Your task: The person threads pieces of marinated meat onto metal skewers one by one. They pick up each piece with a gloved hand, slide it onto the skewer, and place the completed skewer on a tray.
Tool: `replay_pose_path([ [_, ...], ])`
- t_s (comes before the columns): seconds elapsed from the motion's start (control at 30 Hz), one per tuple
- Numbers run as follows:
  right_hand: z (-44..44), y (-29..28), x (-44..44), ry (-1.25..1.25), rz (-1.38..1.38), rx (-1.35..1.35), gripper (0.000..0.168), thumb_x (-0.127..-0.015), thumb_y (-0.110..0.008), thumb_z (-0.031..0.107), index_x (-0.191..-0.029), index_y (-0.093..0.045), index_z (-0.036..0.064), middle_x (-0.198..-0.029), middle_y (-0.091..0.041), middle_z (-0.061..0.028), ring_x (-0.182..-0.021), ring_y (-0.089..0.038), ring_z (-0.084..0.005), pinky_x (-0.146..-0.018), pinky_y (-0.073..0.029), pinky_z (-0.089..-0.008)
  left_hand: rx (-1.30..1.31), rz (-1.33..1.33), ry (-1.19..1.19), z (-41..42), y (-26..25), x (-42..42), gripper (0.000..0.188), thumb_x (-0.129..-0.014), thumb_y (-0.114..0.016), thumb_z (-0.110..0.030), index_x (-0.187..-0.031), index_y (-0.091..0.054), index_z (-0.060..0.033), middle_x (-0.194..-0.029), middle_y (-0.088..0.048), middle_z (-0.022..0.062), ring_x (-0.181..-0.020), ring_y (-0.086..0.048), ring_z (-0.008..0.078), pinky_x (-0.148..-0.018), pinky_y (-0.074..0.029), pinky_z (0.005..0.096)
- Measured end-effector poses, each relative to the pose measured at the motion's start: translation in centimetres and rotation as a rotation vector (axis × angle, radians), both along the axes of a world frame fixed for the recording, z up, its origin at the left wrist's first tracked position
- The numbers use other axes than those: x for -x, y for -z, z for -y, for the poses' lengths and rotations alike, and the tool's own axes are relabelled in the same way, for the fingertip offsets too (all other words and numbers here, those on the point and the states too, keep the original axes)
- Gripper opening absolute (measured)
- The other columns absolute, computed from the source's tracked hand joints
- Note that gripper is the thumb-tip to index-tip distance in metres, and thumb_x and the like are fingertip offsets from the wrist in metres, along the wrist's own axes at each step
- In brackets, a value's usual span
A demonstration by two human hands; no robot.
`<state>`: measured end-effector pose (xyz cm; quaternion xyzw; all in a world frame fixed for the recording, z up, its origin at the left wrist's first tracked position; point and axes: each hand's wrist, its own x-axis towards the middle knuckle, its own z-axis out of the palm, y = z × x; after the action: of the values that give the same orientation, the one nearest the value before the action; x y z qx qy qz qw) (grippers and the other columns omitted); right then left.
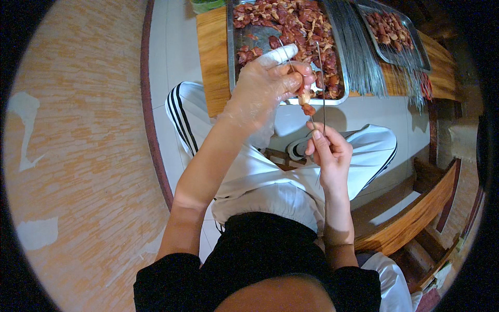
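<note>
My left hand (273,80), in a clear plastic glove with a white wrapping (277,55) on one finger, pinches pieces of raw meat (305,97) threaded on a thin metal skewer. The skewer's bare tip (285,50) sticks out beyond my fingers. Bare and lower down, my right hand (331,150) grips that skewer below the meat. It also holds a second metal skewer (322,78), which has no meat on it and points away from me. Both hands are over the near edge of a metal tray (249,37) of loose, reddish meat pieces (296,19).
Right of the tray lies a thick row of bare metal skewers (356,58). Beyond it, a smaller metal tray (419,50) holds skewered meat (390,31). All rest on a wooden table (212,58). A wooden bench (413,210) stands at right, a patterned wall (85,136) at left.
</note>
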<state>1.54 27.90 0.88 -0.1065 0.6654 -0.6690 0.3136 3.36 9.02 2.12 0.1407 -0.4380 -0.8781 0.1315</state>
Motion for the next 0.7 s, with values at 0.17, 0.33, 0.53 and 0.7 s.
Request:
replay_pose_path([
  [0.17, -0.1, 0.6, 0.5, -0.009, 0.194, 0.107, 0.021, -0.093, -0.055, 0.014, -0.107, -0.064, 0.002, -0.062, -0.056, 0.0003, -0.047, -0.036, -0.0012, -0.044, -0.024, -0.0174, -0.037, 0.077, -0.027, -1.2, -0.8, -0.4, 0.047, -0.084, -0.057, 0.003, -0.128, -0.042, -0.0009, -0.101, -0.059, 0.0137, -0.089, -0.061, 0.0206, -0.077, -0.054, 0.0315],
  [0.33, 0.0, 0.8, 0.4, -0.012, 0.298, 0.139, 0.021, -0.093, -0.054, 0.015, -0.106, -0.063, 0.002, -0.061, -0.055, -0.0004, -0.043, -0.033, -0.0012, -0.041, -0.022, -0.0170, -0.007, 0.118, 0.036, -1.5, 0.6, -0.4, 0.047, -0.083, -0.059, 0.001, -0.127, -0.043, -0.0030, -0.103, -0.060, 0.0116, -0.090, -0.061, 0.0202, -0.079, -0.053, 0.0306],
  [0.53, 0.3, 1.4, 0.7, 0.005, 0.369, 0.201, 0.022, -0.093, -0.054, 0.015, -0.107, -0.062, 0.001, -0.062, -0.055, -0.0012, -0.041, -0.031, -0.0013, -0.039, -0.021, -0.0170, 0.035, 0.171, 0.025, -2.7, 0.5, -0.5, 0.036, -0.083, -0.060, 0.001, -0.117, -0.049, -0.0025, -0.097, -0.060, 0.0080, -0.084, -0.061, 0.0175, -0.076, -0.052, 0.0290],
  [0.7, 0.3, 1.3, 0.5, 0.007, 0.376, 0.191, 0.022, -0.093, -0.054, 0.015, -0.107, -0.062, 0.001, -0.062, -0.055, -0.0013, -0.041, -0.031, -0.0013, -0.039, -0.022, -0.0170, 0.017, 0.128, -0.066, -2.7, 1.4, 0.2, 0.034, -0.083, -0.059, 0.001, -0.116, -0.050, -0.0017, -0.094, -0.059, 0.0085, -0.081, -0.060, 0.0178, -0.074, -0.052, 0.0295],
])
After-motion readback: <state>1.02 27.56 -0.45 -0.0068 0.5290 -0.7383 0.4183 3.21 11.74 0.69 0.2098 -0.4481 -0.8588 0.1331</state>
